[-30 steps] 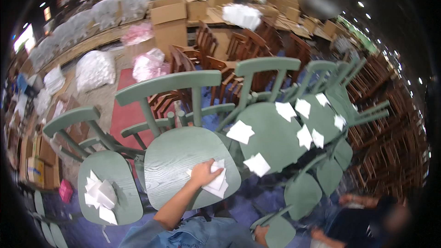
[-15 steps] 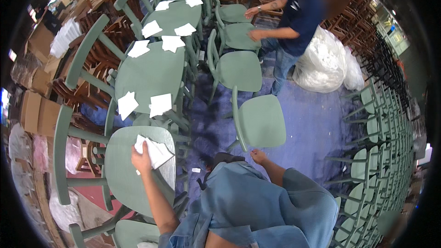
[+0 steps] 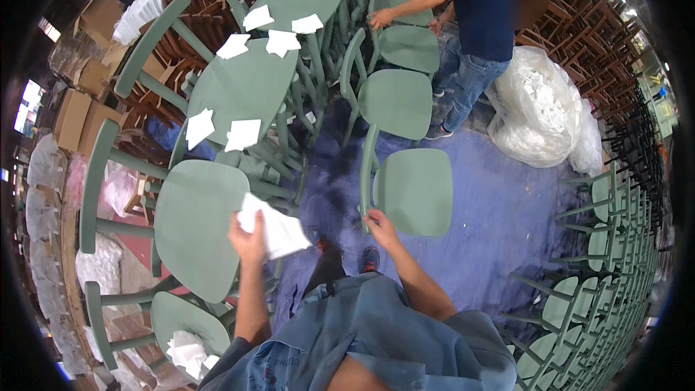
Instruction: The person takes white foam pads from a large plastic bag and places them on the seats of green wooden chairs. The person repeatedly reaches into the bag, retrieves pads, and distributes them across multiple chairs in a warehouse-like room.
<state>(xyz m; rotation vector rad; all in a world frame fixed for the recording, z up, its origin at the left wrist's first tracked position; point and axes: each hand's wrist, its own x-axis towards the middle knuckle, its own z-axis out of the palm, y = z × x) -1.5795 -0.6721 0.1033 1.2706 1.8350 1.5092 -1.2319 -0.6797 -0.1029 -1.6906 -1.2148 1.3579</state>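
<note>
In my left hand (image 3: 248,240) is a small stack of white sheets (image 3: 281,232), pinched by its left edge; paper or thin foam, I cannot tell. The stack hangs just right of a green chair (image 3: 199,228) whose seat is bare. My right hand (image 3: 381,229) has its fingers closed at the near end of the backrest of another green chair (image 3: 414,192), which stands on the floor in front of me. More white sheets (image 3: 243,135) lie in pairs along the front edges of the seats farther up the left row.
A co-worker (image 3: 474,22) in a dark blue shirt bends over the far chairs. Behind stands a large clear bag (image 3: 537,108) of white material. Stacked green chairs (image 3: 565,304) line the right side. A lower left seat bears a crumpled white bundle (image 3: 187,353). Blue sheeting (image 3: 485,261) covers the floor.
My left hand has lifted the white sheets off the near left seat and moved right. My right hand has reached forward to the chair's backrest. The co-worker's arms have shifted over the far chairs.
</note>
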